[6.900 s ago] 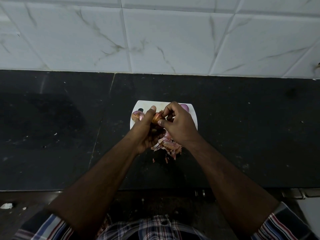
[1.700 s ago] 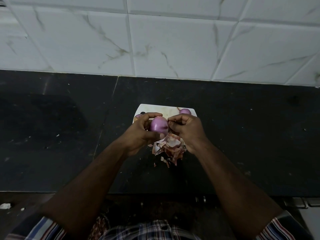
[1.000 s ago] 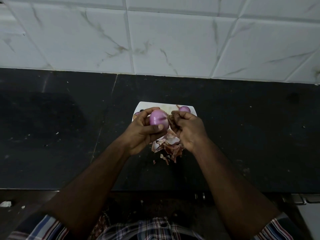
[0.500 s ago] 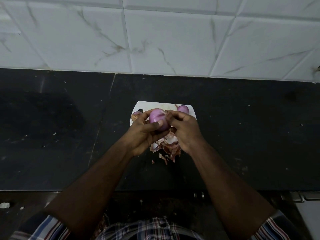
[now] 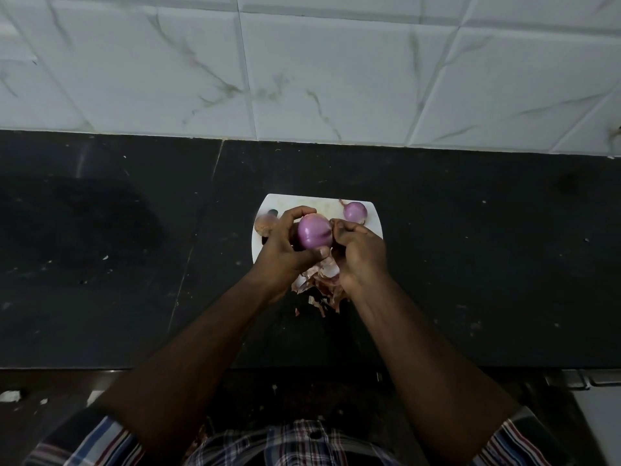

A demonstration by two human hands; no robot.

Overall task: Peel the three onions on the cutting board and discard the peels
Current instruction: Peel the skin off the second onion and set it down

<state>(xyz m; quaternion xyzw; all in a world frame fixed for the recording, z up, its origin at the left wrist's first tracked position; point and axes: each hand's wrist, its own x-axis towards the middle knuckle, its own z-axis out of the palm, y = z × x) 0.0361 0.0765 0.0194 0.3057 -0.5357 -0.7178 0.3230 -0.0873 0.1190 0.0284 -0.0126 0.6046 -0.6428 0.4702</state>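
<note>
My left hand [image 5: 282,250] grips a smooth purple onion [image 5: 315,231] above the white cutting board [image 5: 322,205], thumb below and fingers curled over its top. My right hand [image 5: 361,253] has its fingertips curled against the onion's right end; whether they pinch skin is hidden. A second purple peeled onion [image 5: 355,211] lies at the board's far right. A brown-skinned onion [image 5: 265,225] sits at the far left, partly behind my left hand. A pile of papery peels [image 5: 319,285] lies on the board's near edge under my hands.
The board rests on a dark stone counter [image 5: 134,264] backed by a white marbled tile wall [image 5: 302,79]. A few peel scraps [image 5: 319,309] spill onto the counter in front of the board. The counter's front edge runs below my forearms.
The onion in my left hand has gone from brown-skinned to bare purple, and the peel pile has grown. In the last second my right fingertips stay at the onion's right end.
</note>
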